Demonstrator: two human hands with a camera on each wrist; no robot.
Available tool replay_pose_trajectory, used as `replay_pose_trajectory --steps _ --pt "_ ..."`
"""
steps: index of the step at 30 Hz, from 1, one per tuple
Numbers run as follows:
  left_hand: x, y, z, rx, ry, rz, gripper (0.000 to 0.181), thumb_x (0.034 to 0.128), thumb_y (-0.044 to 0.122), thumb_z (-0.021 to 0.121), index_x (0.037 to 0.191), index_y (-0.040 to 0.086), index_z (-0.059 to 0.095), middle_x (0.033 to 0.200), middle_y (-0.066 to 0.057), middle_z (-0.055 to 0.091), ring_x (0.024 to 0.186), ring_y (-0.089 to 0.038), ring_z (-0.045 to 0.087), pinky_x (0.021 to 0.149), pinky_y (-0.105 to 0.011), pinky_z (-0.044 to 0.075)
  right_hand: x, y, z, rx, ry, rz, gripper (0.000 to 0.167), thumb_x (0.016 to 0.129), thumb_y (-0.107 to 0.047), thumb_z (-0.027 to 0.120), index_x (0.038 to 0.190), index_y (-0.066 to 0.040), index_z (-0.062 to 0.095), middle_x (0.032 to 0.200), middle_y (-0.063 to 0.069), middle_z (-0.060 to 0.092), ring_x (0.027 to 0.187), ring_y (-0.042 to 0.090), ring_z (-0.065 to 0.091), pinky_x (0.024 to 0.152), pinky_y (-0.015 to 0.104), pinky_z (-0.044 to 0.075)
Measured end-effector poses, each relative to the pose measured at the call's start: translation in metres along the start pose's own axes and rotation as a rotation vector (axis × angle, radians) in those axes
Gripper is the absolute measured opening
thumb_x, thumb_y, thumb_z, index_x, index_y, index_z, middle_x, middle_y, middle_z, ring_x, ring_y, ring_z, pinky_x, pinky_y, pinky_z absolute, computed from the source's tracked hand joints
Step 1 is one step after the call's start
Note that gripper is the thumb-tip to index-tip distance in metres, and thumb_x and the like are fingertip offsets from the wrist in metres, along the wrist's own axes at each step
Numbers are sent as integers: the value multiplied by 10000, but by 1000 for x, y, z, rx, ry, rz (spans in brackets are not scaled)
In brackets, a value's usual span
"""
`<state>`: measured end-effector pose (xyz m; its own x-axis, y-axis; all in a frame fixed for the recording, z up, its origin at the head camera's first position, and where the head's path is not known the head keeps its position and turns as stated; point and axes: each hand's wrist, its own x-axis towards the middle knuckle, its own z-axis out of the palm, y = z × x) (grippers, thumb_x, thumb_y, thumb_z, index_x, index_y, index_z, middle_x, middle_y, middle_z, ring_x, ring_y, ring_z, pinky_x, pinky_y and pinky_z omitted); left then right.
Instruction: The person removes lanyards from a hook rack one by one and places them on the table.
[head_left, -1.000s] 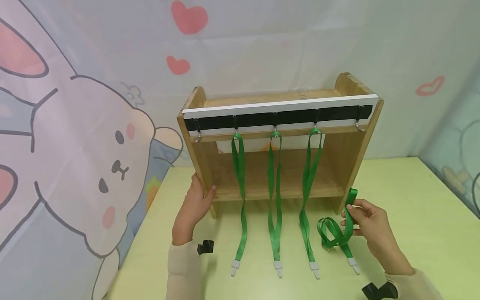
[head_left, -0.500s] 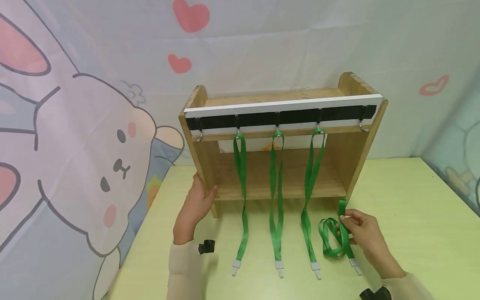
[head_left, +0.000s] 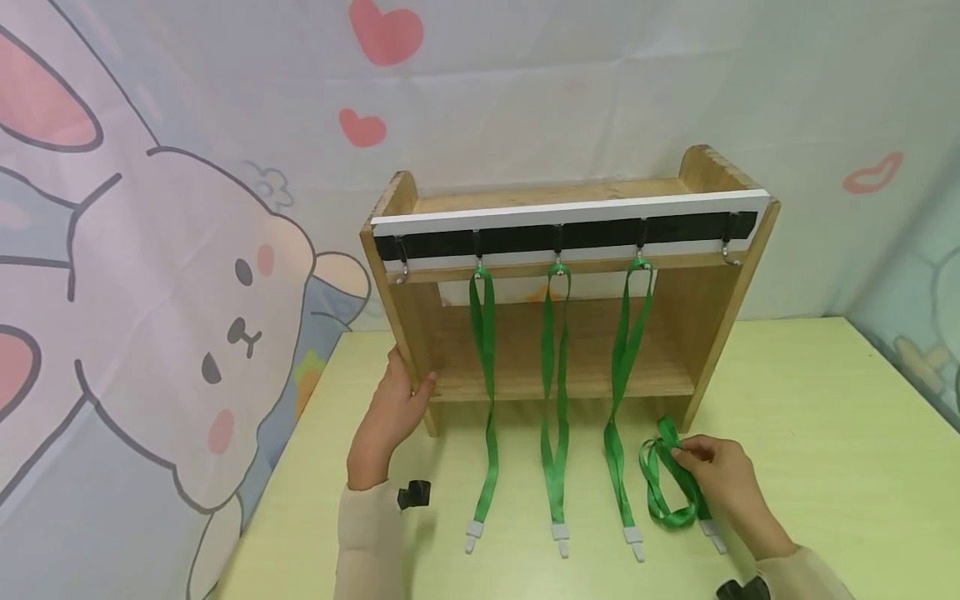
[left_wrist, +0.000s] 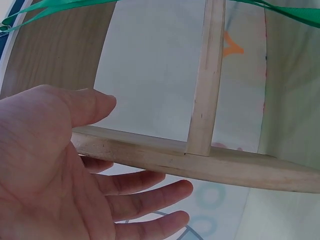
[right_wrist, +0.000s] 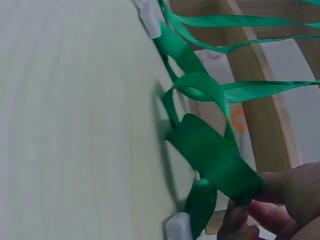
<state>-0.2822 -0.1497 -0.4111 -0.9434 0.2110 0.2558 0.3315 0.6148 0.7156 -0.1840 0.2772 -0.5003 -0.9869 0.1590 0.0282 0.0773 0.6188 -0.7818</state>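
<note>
A wooden shelf stands on the table with a row of hooks along its front. My left hand holds its left side panel, thumb on the inner side and fingers on the outer. Near the shelf's right leg, my right hand pinches a green lanyard between thumb and fingers. Below the pinch the strap lies in loops, its white clip on the table. Three more green lanyards, left, middle and right, hang from the inner hooks.
Nothing hangs on the far-left hook or the far-right hook. The light green table extends to the right of the shelf. A cartoon-printed cloth stands behind it.
My right hand has moved left and down, bringing the pinched part of the lanyard lower over the loops. My left hand stays on the side panel.
</note>
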Motion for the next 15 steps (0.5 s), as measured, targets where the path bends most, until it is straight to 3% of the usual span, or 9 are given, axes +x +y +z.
replay_pose_trajectory --steps 9,15 --pt "1 1 1 -2 -4 -8 729 1037 155 537 1542 -93 73 1462 -362 364 1305 -494 469 1010 -602 441 -1 0 2 -40 -27 -1 220 952 -77 674 1015 132 698 787 58 668 700 187 535 574 289 437" --pt "0 2 1 -8 -1 -4 731 1037 150 549 1539 -92 76 1470 -362 358 1310 -493 466 1023 -601 431 -1 -1 -1 -98 -44 -36 281 946 -106 669 1059 150 683 919 192 721 807 286 658 646 373 520"
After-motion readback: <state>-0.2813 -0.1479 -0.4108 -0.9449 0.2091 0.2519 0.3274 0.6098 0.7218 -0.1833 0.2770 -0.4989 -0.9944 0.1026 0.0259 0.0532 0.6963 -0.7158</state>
